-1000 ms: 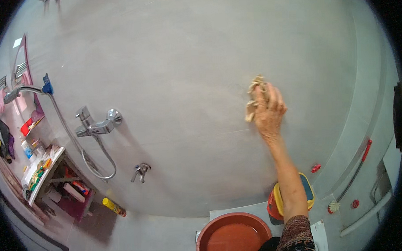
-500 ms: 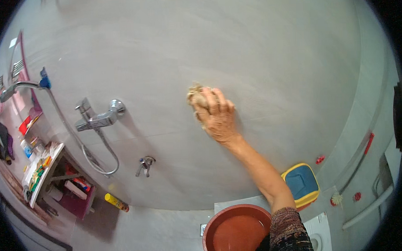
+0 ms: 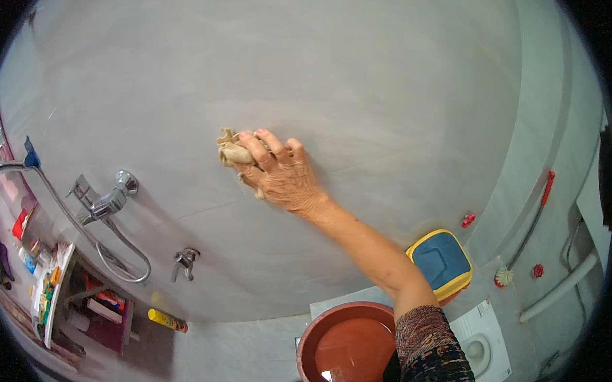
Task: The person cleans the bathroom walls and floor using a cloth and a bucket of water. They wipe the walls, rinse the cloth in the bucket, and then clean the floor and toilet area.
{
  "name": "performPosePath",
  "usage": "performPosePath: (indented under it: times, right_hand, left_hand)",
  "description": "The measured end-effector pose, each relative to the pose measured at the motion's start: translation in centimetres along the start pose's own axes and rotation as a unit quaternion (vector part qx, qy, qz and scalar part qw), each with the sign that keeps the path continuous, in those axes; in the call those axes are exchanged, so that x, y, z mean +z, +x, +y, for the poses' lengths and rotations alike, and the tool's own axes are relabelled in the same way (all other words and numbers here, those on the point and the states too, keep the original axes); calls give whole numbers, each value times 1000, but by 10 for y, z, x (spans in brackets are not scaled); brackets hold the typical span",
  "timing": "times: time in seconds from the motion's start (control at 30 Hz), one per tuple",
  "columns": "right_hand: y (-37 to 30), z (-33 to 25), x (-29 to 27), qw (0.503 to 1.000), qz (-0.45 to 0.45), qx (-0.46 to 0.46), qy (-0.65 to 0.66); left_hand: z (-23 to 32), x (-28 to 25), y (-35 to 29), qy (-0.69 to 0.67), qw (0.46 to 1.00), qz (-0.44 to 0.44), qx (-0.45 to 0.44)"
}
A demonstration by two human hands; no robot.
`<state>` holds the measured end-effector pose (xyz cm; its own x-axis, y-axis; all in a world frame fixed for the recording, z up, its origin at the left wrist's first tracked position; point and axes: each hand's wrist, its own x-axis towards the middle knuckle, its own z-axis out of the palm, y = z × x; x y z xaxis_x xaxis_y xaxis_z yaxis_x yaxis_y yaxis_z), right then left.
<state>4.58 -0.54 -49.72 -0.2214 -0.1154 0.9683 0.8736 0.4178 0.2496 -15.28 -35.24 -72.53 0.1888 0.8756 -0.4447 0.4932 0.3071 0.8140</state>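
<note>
My right hand [image 3: 284, 171] presses a crumpled beige cloth [image 3: 234, 150] against the grey tiled wall [image 3: 383, 87]. The fingers curl over the cloth, and part of it pokes out past the fingertips. My forearm reaches up from the lower right in a dark patterned sleeve. Below the arm stands a reddish-brown basin [image 3: 310, 339] of water, its right side partly covered by my sleeve. My left hand is out of view.
On the left wall side are a chrome shower mixer [image 3: 107, 203] with hose, a small tap [image 3: 186, 262] and a cluttered shelf [image 3: 61, 294]. A yellow can [image 3: 166, 320] is on the floor. To the right are a yellow-and-blue bin [image 3: 443, 263] and a squat toilet [image 3: 479, 353].
My right hand has slid left along the wall with the cloth, closer to the shower mixer. The whole view has shifted slightly too.
</note>
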Motion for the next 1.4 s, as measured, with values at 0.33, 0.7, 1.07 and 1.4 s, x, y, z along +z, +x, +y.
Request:
performPosePath:
  times: [0.33,0.7,1.07,1.4]
  right_hand:
    - [-9,23,-9,999,21,-6,-33]
    - [-118,210,-128,927,-78,187,-315]
    - [-121,253,-141,916,51,318,-241]
    - [5,180,-86,993,31,-93,-71]
  left_hand:
    - [9,16,1,-12,999,-24,-26]
    - [3,-1,-37,-127,975,-77,-163]
    - [267,-59,136,390,664,366,521]
    - [384,-4,222,420,524,479,565]
